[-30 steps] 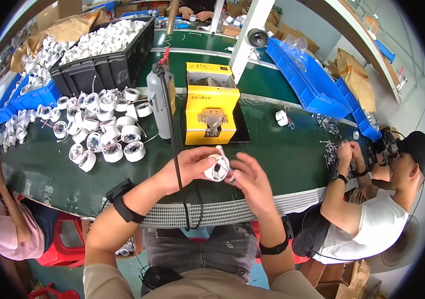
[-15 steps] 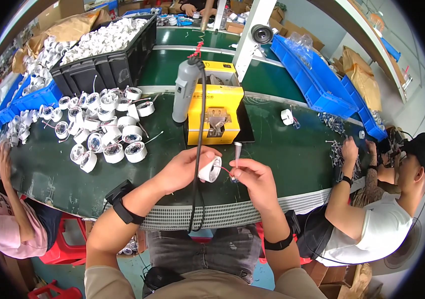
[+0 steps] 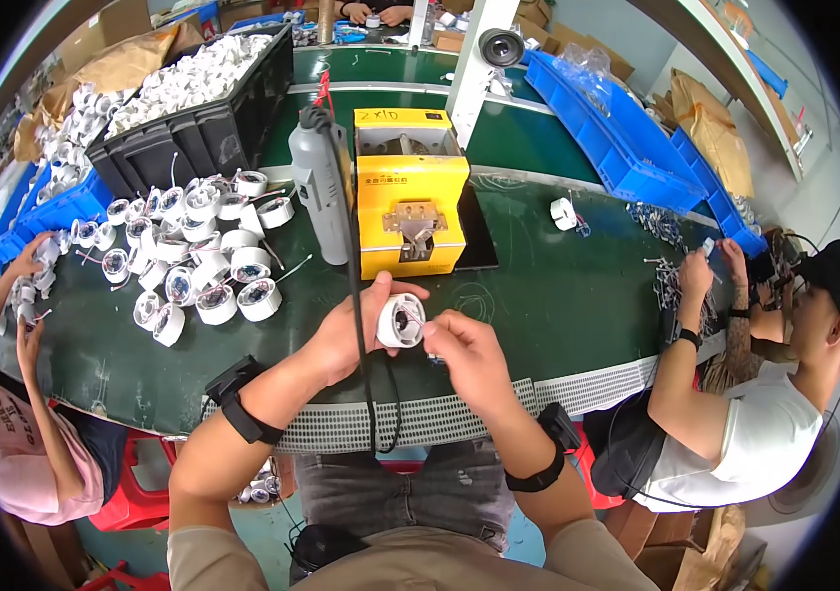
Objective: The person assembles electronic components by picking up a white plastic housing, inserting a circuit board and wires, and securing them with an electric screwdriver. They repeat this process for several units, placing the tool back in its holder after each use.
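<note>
Right, the left hand [image 3: 343,343] has its fingers wrapped around a white round housing [image 3: 401,320], open face tipped toward the right hand [image 3: 469,357], whose thumb and finger pinch a thin wire [image 3: 417,322] at the near right of the rim. Under those fingertips there's a small bluish part [image 3: 436,360], too tiny to make out. So the housing is up in the hands, just above the near edge of the green bench [image 3: 538,300].

How far along? Part-way, I'd judge: a dark insert sits inside the housing, yet the wire runs outside it; whether anything is joined there, I can't tell.

Just beyond stands the yellow machine [image 3: 412,187], nothing set in its front fitting that I can see, with the grey cylindrical tool [image 3: 319,197] hanging to its left. Farther left, a cluster of similar housings [image 3: 198,256] lies on the bench, several with inserts and trailing wires; done or waiting, the view doesn't say. Beyond them, a black crate [image 3: 173,156] heaped with white parts. Far right, one lone housing [image 3: 563,213] sits apart.
</note>
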`<state>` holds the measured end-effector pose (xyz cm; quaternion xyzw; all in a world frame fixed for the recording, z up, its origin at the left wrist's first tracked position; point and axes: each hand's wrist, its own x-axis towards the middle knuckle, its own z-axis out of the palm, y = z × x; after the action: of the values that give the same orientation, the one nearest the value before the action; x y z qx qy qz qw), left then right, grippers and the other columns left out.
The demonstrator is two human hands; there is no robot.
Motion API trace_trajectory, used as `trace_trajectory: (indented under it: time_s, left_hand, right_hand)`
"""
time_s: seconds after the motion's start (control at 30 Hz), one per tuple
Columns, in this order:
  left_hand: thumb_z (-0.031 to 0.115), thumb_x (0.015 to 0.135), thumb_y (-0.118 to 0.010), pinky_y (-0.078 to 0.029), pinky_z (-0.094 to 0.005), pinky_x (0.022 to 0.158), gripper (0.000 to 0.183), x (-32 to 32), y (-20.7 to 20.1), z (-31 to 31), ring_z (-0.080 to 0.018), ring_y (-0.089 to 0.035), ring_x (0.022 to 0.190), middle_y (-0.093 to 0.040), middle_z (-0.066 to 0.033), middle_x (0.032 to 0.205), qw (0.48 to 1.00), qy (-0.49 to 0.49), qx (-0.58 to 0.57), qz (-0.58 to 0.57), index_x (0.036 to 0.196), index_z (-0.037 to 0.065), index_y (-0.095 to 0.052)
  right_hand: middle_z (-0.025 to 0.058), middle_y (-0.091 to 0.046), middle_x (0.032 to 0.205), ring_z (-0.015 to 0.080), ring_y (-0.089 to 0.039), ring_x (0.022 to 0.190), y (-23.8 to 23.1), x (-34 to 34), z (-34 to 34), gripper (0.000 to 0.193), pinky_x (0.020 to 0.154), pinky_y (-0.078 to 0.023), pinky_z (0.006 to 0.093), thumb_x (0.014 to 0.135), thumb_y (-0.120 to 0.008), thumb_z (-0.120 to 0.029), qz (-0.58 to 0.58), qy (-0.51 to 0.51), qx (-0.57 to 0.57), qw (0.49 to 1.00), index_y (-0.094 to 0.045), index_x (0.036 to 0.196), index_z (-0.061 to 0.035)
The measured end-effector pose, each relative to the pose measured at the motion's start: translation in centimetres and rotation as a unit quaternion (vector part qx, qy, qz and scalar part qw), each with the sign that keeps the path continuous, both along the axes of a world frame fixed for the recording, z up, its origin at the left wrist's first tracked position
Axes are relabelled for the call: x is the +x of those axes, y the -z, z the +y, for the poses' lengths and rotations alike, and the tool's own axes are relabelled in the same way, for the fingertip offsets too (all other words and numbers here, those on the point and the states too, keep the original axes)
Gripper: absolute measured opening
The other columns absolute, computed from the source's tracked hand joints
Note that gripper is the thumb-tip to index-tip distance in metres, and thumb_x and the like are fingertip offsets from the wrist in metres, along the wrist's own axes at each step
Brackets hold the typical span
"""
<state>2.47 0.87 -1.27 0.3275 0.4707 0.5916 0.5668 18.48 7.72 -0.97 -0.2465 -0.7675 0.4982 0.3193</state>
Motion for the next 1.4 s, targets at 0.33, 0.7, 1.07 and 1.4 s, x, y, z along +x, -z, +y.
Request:
trace_trajectory:
  time_s: [0.33,0.7,1.07,1.4]
  left_hand:
    - [0.039,0.102,-0.037,-0.054,-0.0306,0.081,0.047,0.2,0.1,-0.3,-0.0153,-0.059,0.1,-0.059,-0.0073,0.113,0.996,0.015,0.092,-0.004,0.132,0.004,-0.046]
    - [0.027,0.102,-0.044,-0.045,-0.0314,0.096,0.043,0.7,0.2,-0.4,-0.0162,-0.054,0.111,-0.052,-0.0084,0.123,0.976,0.059,0.124,-0.17,0.139,0.005,-0.039]
    - [0.027,0.103,-0.041,-0.036,-0.0322,0.106,0.048,1.4,-0.1,-0.6,-0.017,-0.043,0.126,-0.045,-0.0089,0.135,0.953,0.087,0.2,-0.208,0.145,0.009,-0.029]
    - [0.015,0.09,-0.061,-0.058,-0.0299,0.074,0.044,-0.4,0.3,-0.2,-0.0154,-0.063,0.088,-0.062,-0.0079,0.103,0.999,0.017,0.027,0.04,0.127,-0.003,-0.046]
  right_hand:
    - [0.0034,-0.059,0.078,0.0114,-0.06,0.076,-0.2,0.1,0.0,0.018,0.058,-0.049,0.0249,0.081,-0.07,-0.004,0.059,0.113,0.148,0.981,-0.065,0.098,-0.0017]
    - [0.0072,-0.067,0.078,0.0126,-0.061,0.059,-1.2,-0.5,0.1,0.016,0.052,-0.051,0.0239,0.085,-0.066,0.003,0.173,-0.011,-0.078,0.982,-0.068,0.101,0.0031]
    - [0.0097,-0.06,0.104,0.0138,-0.063,0.085,-0.2,-1.5,0.5,0.026,0.068,-0.053,0.0263,0.075,-0.075,0.005,0.166,0.062,0.077,0.981,-0.062,0.098,0.0019]
    - [0.0121,-0.063,0.105,0.0196,-0.064,0.085,-2.9,-4.7,2.8,0.032,0.078,-0.052,0.0315,0.078,-0.074,-0.01,0.086,0.109,0.257,0.956,-0.064,0.106,0.0007]
